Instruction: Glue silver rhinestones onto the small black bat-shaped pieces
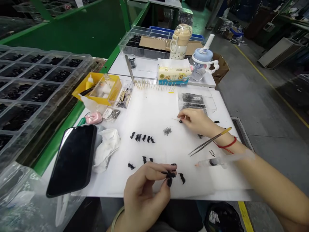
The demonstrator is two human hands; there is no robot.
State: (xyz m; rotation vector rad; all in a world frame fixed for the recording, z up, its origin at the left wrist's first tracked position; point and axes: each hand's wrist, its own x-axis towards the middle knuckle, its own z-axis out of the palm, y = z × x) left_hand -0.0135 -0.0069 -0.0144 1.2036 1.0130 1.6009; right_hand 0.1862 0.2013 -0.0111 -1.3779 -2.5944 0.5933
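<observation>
My left hand (145,188) is near the front edge of the white work mat (154,112), its thumb and fingers pinched on a small black part (172,175). More small black parts lie in a row (143,138) and loosely (131,166) on the mat, one (182,178) just right of my fingers. My right hand (196,121) reaches farther out, fingers closed on a thin stick (175,119) with a tiny black piece at its tip. A small heap of tiny grey pieces (167,130) lies between the hands.
Tweezers (209,141) and a syringe (224,159) rest by my right wrist. A black phone (73,158) and crumpled cloth (106,148) lie left. A yellow bin (96,88), tissue box (173,73), two bottles (181,42) and compartment trays of black parts (31,83) stand behind.
</observation>
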